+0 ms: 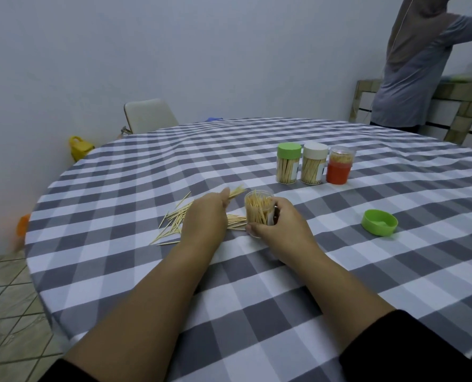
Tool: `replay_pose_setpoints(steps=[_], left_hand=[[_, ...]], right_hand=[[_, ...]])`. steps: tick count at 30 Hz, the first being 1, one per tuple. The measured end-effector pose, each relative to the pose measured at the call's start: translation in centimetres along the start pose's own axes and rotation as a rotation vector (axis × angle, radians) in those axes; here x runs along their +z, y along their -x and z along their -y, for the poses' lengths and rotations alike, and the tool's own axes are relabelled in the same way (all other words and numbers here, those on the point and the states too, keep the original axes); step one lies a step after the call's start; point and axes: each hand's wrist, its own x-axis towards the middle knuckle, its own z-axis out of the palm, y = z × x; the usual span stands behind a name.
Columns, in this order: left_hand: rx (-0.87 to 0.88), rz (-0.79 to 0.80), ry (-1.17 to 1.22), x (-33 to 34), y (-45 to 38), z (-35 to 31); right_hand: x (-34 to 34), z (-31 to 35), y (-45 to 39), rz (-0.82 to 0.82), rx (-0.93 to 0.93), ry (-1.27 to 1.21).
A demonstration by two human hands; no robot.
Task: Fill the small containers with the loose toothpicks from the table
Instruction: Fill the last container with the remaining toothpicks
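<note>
A clear open container [257,209], nearly full of toothpicks, stands on the checked table [284,285]. My right hand [280,224] grips it from the right side. My left hand [205,216] pinches a small bunch of toothpicks [236,192], their tips pointing up and right beside the container's mouth. Loose toothpicks [174,220] lie scattered to the left of and under my left hand. A loose green lid [379,222] lies to the right.
Three filled containers stand further back: one with a green lid [288,166], one with a white lid [314,167] and a red one [339,168]. A person [416,64] stands at the far right by a counter. A chair [149,115] is behind the table.
</note>
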Motion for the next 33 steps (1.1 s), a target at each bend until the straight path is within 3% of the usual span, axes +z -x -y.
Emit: replay_pose_setpoints(steps=[4, 11, 18, 23, 28, 33], left_hand=[[-0.133, -0.160, 0.564, -0.7, 0.0, 0.4], [-0.351, -0.100, 1.407, -2.3, -0.7, 0.4], [-0.341, -0.050, 1.877, -3.9, -0.8, 0.4], [-0.270, 0.075, 1.902, -4.1, -0.5, -0.1], [-0.184, 0.169, 1.540, -2.8, 0.4, -1.1], [-0.168, 0.260, 1.372, -2.2, 0.9, -1.5]], right_hand=[[0.2, -0.1, 0.0, 0.007, -0.005, 0.019], [0.8, 0.1, 0.2, 0.053, -0.033, 0.060], [1.6, 0.4, 0.7, 0.108, -0.078, 0.094], [1.6, 0.6, 0.9, 0.102, -0.102, 0.112], [1.1, 0.6, 0.9, 0.086, -0.108, 0.107], [0.8, 0.6, 0.9, 0.071, -0.078, 0.099]])
